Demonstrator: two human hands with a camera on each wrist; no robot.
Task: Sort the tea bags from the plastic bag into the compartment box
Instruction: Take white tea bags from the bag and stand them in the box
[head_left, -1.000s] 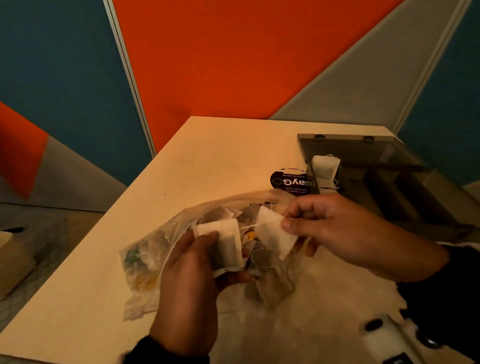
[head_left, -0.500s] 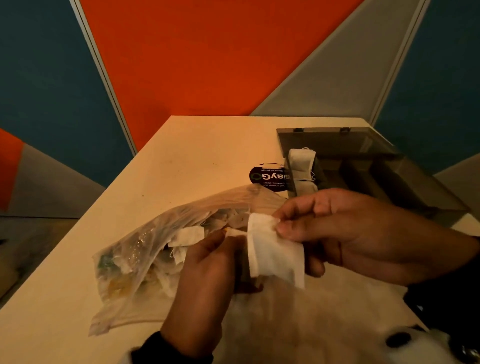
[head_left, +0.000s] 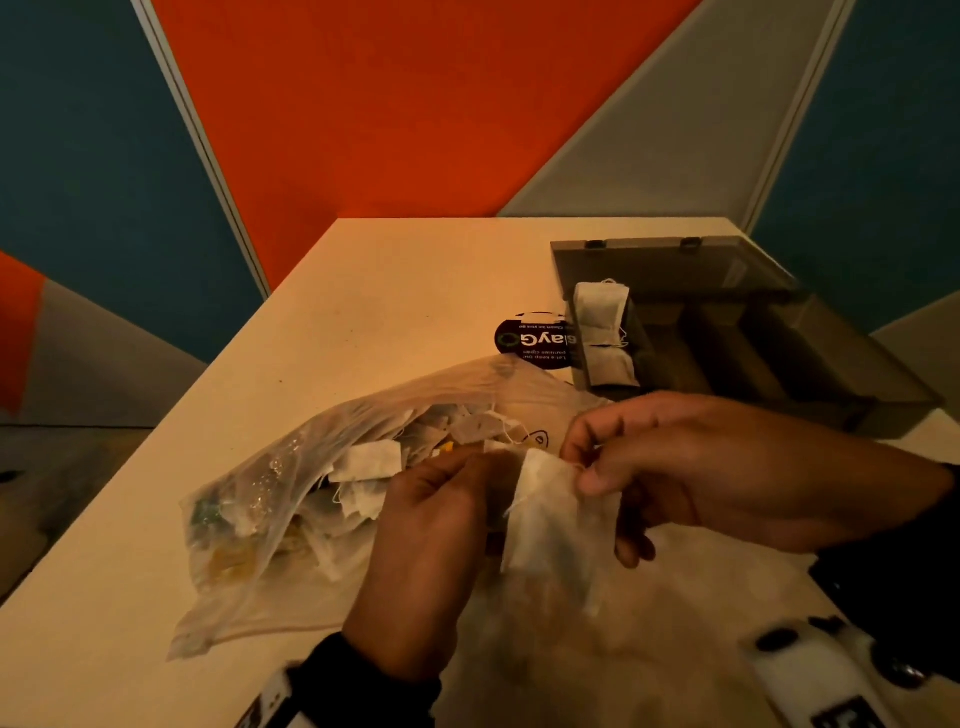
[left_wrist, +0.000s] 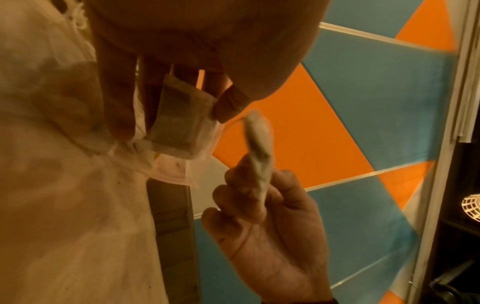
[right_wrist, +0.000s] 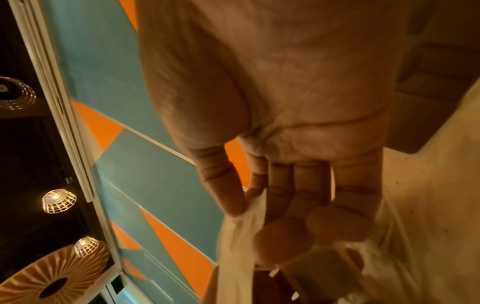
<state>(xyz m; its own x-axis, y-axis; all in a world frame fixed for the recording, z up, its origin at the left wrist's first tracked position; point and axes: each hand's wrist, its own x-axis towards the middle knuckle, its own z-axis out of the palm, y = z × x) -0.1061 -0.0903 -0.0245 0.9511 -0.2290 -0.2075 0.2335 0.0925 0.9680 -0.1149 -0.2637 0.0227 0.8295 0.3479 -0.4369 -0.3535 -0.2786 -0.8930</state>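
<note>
Right hand (head_left: 691, 467) pinches a white tea bag (head_left: 558, 519); left hand (head_left: 431, 540) pinches another tea bag (left_wrist: 179, 121) at the plastic bag (head_left: 270, 499).

A white tea bag (head_left: 558, 525) hangs pinched above the table. The clear plastic bag (head_left: 291, 499) lies full of tea bags. The open box (head_left: 753, 353) holds white ones in its leftmost compartment.

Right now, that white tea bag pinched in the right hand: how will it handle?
Probably floppy: the tea bag hangs limp below the right hand, which pinches only its top edge. Likely very light, since a two-finger pinch carries it. Its thin paper may tear if the left hand tugs the string.
</note>
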